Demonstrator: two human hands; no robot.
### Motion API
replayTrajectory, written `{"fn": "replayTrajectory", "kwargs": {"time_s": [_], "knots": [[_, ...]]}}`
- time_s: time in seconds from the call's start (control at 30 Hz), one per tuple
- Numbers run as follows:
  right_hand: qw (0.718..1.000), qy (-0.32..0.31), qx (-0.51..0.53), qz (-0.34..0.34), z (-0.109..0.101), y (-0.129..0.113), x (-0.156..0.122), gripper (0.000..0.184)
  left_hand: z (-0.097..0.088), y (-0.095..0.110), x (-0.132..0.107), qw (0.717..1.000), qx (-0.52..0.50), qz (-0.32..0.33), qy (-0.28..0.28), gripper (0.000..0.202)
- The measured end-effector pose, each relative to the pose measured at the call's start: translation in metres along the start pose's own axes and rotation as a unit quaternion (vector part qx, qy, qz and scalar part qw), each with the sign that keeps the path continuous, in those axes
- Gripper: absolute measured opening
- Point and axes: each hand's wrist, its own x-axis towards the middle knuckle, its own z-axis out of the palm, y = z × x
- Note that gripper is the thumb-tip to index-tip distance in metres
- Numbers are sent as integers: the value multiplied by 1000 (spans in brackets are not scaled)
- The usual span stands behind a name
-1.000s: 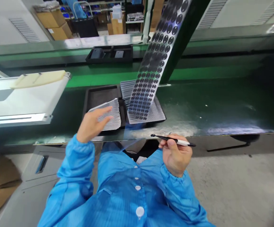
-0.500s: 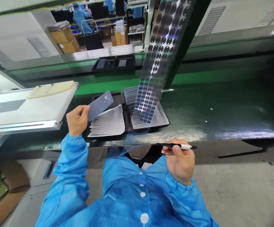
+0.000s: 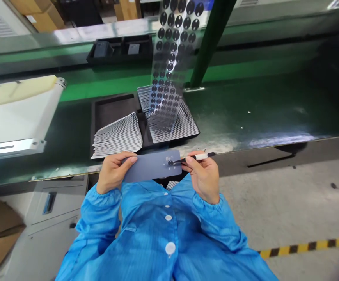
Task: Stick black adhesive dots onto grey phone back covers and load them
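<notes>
My left hand (image 3: 114, 171) pinches the left end of a blue-grey phone back cover (image 3: 148, 167), held level in front of my chest just off the bench edge. Small camera holes mark its right end. Between the fingers of my right hand (image 3: 203, 175) is a pair of black tweezers (image 3: 199, 157) with a white band. Their tip is at the camera holes, where a small round black sticker (image 3: 171, 163) shows; whether it touches the cover I cannot tell. A clear sheet (image 3: 176, 47) with rows of round black stickers hangs above the bench.
A black tray (image 3: 113, 107) on the green bench (image 3: 230, 113) holds two fanned stacks of thin panels (image 3: 118, 134). Another black tray (image 3: 119, 50) lies farther back, beside a green post (image 3: 212, 39). At left stands a white board (image 3: 17, 117) with a cream pad.
The phone cover has come down and right from above the tray to my chest, now level. The tweezers' tip has moved left onto its camera end. My view has tilted downward.
</notes>
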Motion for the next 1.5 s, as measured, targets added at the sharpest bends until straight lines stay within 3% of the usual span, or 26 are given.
{"fn": "replayTrajectory", "kwargs": {"time_s": [0.37,1.5], "knots": [[998,24,-61,-2,-9,15,8,30,2,2,2,998,53,7,-22,19],[994,22,-106,-1,-14,19,9,33,1,0,2,998,60,-5,-31,21]]}}
